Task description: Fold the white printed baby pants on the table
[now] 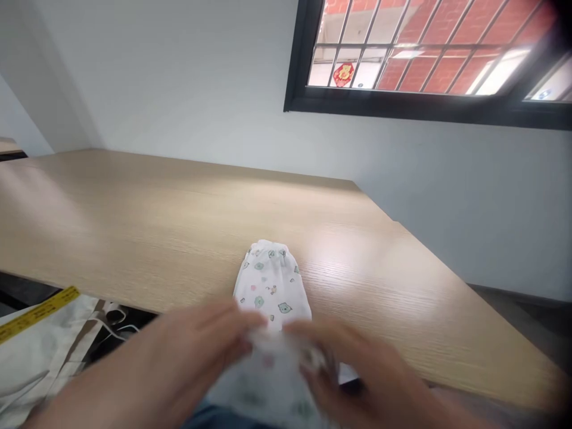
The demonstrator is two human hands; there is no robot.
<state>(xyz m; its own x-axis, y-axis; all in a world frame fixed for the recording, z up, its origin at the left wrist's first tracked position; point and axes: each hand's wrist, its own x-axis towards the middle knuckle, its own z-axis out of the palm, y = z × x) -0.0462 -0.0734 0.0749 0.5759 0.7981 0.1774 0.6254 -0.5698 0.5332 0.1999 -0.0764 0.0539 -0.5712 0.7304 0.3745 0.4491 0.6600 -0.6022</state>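
A white cloth garment point(273, 280) with small green and pink prints lies over the near edge of the wooden table, its gathered narrow end pointing away from me. The near part hangs toward my lap and is blurred. My left hand point(210, 339) is closed on the cloth from the left, fingertips on its upper side. From the right, my right hand point(353, 363) pinches a bunched fold of it between thumb and fingers. Both hands are smeared by motion, and the fingertips are close together over the middle of the garment.
The pale wooden table point(179, 220) runs back to a grey wall point(201, 77), with a barred window point(402, 101) at upper right. Below the table's left edge are a white bag-like item point(40, 351), a yellow measuring strip point(38, 313) and white cords point(107, 328).
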